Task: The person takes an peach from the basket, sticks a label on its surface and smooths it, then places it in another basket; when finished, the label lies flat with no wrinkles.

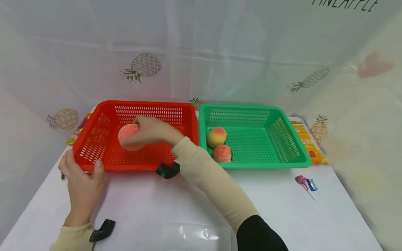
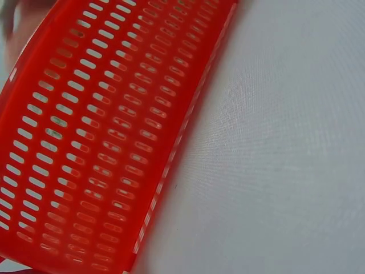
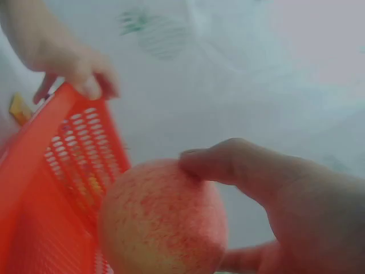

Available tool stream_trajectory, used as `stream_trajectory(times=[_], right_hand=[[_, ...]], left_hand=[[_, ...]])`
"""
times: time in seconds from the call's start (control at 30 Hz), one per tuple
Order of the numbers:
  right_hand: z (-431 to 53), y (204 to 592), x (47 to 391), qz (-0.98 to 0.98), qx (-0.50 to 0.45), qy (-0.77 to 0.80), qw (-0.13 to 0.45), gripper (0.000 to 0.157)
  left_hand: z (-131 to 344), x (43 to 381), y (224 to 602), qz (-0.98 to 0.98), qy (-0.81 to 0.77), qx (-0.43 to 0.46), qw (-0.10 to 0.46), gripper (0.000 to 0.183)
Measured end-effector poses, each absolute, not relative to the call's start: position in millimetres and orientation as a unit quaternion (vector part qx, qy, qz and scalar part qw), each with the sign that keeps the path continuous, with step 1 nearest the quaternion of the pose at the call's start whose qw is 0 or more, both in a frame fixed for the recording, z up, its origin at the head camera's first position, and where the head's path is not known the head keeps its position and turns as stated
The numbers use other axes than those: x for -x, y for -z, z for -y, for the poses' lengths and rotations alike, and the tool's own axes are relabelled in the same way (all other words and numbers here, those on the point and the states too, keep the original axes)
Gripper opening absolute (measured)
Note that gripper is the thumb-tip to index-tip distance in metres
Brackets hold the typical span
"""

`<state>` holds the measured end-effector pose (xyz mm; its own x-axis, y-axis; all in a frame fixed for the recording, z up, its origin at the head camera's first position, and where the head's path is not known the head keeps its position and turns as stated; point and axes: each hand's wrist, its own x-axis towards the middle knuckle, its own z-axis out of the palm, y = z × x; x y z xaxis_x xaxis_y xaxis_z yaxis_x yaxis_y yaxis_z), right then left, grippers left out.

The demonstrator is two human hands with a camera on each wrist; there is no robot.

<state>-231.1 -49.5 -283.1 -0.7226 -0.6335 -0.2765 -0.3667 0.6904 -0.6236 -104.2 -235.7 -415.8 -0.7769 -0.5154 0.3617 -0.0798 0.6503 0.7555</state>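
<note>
My right hand [image 1: 147,130] holds a round pink peach [image 1: 128,132] between thumb and fingers over the red basket [image 1: 138,168]. In the right wrist view the peach [image 3: 162,222] shows red speckles and a yellowish underside, with the thumb on top of it. My left hand [image 1: 82,181] grips the near left corner of the red basket, thumb at the front rim and fingers round the side. The left wrist view shows the slotted outer wall of the basket [image 2: 114,114] close up, standing over the white table [image 2: 268,148].
Right of the red basket stands a green basket [image 1: 251,165] with two peaches [image 1: 216,137] at its left side. A lollipop [image 1: 301,180] and a small blue packet [image 1: 312,184] lie at right. An orange-yellow bag [image 1: 309,143] is behind. Clear plastic [image 1: 196,237] lies in front.
</note>
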Motion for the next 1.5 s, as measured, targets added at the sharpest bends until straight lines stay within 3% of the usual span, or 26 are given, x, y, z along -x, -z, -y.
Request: stream_trajectory(times=[0.33, 0.57, 0.8, 1.0, 1.27, 1.5], right_hand=[[-85, 272, 181, -0.87, 0.201, 0.395, 0.217, 0.052], [-141, 308, 135, -0.837, 0.214, 0.428, 0.266, 0.046], [-153, 363, 119, -0.805, 0.159, 0.483, 0.307, 0.048], [-157, 391, 116, -0.818, 0.12, 0.472, 0.306, 0.046], [-154, 395, 111, -0.873, 0.17, 0.386, 0.245, 0.059], [-149, 388, 99, -0.884, 0.196, 0.355, 0.231, 0.071]], left_hand=[[235, 105, 415, 0.852, 0.397, -0.181, 0.289, 0.068], [236, 108, 419, 0.852, 0.396, -0.175, 0.295, 0.067], [239, 110, 416, 0.849, 0.389, -0.151, 0.324, 0.064], [237, 110, 417, 0.85, 0.398, -0.16, 0.304, 0.064], [235, 109, 417, 0.849, 0.403, -0.164, 0.299, 0.061], [234, 108, 416, 0.848, 0.4, -0.161, 0.309, 0.06]])
